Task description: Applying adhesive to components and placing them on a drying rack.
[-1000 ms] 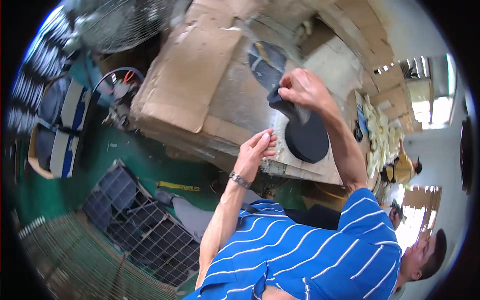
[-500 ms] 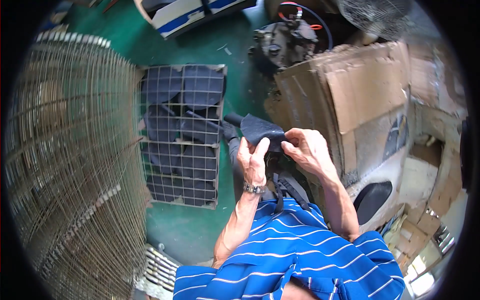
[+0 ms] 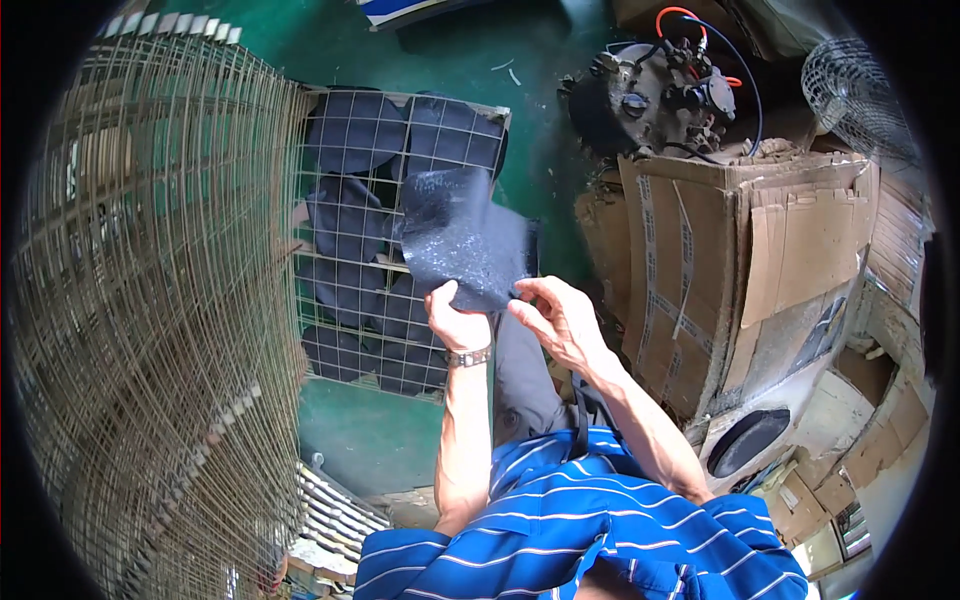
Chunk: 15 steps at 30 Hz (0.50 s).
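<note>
Left hand: the left hand [image 3: 455, 322] is raised in front of the person's chest, a watch on its wrist; its fingers are closed on the lower left edge of the dark sheet, thumb toward the camera.
Right hand: the right hand [image 3: 562, 318] sits just beside the left one; its thumb and forefinger pinch the lower right edge of the same sheet, the other fingers loosely curled.
Dark sheet: the dark sheet [image 3: 463, 238], a floppy grey-black piece with a speckled surface, stands up from both hands and hangs over the wire basket.
Wire basket: the wire basket [image 3: 320, 215] rests on the green floor [image 3: 380, 440] beyond the hands; inside it lie several dark rounded pieces [image 3: 355, 130], overlapping one another.
Mesh panel: a large rusty mesh panel [image 3: 150, 330] curves along the person's left, touching the basket's side.
Cardboard: a worn cardboard box [image 3: 760, 250] stands to the person's right, near the right forearm.
Machine: a grimy motor with red and blue wires [image 3: 670, 90] sits beyond the box.
Fan: a wire fan guard [image 3: 850, 85] shows at the upper right.
Clothing: a blue striped shirt [image 3: 600, 530] fills the lower edge.
</note>
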Each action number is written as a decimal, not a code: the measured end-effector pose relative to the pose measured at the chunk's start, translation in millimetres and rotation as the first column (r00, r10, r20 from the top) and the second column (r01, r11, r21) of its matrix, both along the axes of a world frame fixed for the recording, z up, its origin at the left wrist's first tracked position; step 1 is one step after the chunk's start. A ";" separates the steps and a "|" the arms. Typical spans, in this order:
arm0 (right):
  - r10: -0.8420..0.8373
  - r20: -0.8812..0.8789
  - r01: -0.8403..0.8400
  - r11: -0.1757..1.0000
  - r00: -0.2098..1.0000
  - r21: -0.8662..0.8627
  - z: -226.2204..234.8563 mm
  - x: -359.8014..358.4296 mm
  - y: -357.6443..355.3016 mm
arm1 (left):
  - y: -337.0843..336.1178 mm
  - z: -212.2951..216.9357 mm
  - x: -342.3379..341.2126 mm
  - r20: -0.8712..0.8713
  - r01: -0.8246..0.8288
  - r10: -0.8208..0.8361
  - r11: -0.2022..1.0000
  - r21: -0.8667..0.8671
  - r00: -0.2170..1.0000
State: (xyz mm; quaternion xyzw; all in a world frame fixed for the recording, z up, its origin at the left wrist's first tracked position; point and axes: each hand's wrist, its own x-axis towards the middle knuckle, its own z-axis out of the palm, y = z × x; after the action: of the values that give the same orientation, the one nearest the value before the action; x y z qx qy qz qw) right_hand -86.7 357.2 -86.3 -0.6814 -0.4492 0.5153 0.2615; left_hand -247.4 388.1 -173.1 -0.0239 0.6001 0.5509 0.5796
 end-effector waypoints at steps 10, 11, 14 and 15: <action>-0.121 0.192 0.147 0.981 0.974 -0.127 -89.5 48.3 2.3 | 201.7 -176.5 -35.6 -0.092 0.119 -0.108 0.985 0.126 0.990; -0.099 0.236 0.139 0.977 0.967 -0.163 -102.3 52.0 -1.5 | 223.6 -190.6 -44.2 -0.147 0.186 -0.163 0.969 0.160 0.976; -0.089 0.244 0.151 0.957 0.966 -0.248 -140.0 57.9 -16.0 | 287.7 -231.3 -80.8 0.094 0.108 -0.128 0.975 0.194 0.987; -0.086 0.244 0.159 0.941 0.966 -0.299 -154.1 58.8 -22.2 | 306.4 -244.8 -95.3 0.091 0.092 -0.107 0.983 0.157 0.990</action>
State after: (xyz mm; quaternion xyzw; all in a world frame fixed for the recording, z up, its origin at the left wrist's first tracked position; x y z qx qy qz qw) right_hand -27.9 335.0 -240.4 -0.7956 -0.3442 0.4819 0.1276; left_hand -342.6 694.5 -417.8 0.0232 0.5271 0.5636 0.6356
